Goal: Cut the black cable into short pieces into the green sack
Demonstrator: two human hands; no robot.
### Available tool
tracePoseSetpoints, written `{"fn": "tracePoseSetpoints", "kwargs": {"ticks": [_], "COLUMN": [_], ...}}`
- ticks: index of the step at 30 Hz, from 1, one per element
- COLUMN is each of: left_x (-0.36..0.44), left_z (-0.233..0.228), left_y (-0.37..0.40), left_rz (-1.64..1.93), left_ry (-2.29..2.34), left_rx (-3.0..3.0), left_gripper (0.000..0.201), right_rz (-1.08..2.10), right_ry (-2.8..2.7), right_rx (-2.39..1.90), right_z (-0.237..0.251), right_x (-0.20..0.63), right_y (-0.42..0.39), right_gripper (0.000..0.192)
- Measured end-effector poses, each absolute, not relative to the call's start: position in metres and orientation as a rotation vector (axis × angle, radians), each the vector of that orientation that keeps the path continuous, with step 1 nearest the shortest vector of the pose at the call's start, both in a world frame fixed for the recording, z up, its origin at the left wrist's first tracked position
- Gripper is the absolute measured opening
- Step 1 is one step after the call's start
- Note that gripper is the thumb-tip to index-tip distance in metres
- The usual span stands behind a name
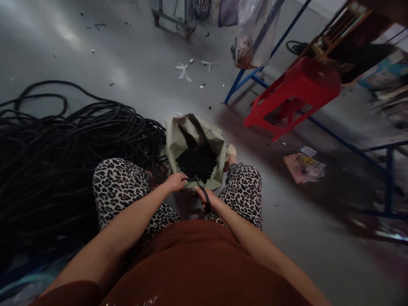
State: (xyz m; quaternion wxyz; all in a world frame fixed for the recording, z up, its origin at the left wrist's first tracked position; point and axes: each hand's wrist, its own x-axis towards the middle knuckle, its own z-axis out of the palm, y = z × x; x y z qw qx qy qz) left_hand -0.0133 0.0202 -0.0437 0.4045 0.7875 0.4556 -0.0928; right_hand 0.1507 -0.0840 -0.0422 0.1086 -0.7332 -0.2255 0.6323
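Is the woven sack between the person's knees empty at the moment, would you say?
No, the open sack holds a dark heap of small black pieces, just beyond both hands.

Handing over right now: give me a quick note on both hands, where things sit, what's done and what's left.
Left hand: closed on one end of a short black cable piece, above the sack's edge.
Right hand: gripping the same piece, lower.
Open sack between the knees, partly filled with small black pieces.
Big black cable pile on the floor to the left, still large.
Held piece not yet in the sack.
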Motion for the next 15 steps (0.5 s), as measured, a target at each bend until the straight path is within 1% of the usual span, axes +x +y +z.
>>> {"fn": "tracePoseSetpoints", "kwargs": {"ticks": [8,15], "left_x": [-0.018,-0.021], "left_z": [-0.045,-0.048], "left_y": [0.022,0.023], "left_rz": [-0.183,-0.121], "left_ry": [1.009,0.991], "left_rx": [1.971,1.953], "left_gripper": [0.034,0.034], "right_rz": [2.004,2.003], "right_ry": [-0.466,-0.543], "right_rx": [-2.111,-2.046], "right_z": [-0.033,-0.044], "right_x": [0.15,0.153], "right_y": [-0.081,-0.082], "right_gripper": [0.051,0.049]}}
